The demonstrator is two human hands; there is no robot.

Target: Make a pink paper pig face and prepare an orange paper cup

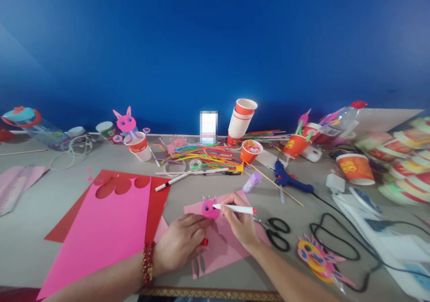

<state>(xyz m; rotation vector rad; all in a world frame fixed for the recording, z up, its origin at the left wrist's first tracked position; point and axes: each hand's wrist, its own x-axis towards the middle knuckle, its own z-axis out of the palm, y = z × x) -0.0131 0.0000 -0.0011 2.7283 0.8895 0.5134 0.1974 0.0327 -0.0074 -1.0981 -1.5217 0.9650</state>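
Note:
A round pink paper face (210, 209) with two ears and dark eyes lies on a light pink sheet (231, 253). My right hand (240, 221) is closed round a white marker (240, 209), its tip at the eye on the right of the face. The fingers of my left hand (183, 237) rest at the face's lower left edge, with a small red cap (204, 241) held by the thumb; the rest of that grip is hidden.
Black-handled scissors (278, 234) and a blue glue gun (290, 179) lie to the right. Bright pink paper (107, 230) is at the left. Behind are pipe cleaners (208, 154), stacked cups (240, 121) and a cup with a pink figure (126, 123).

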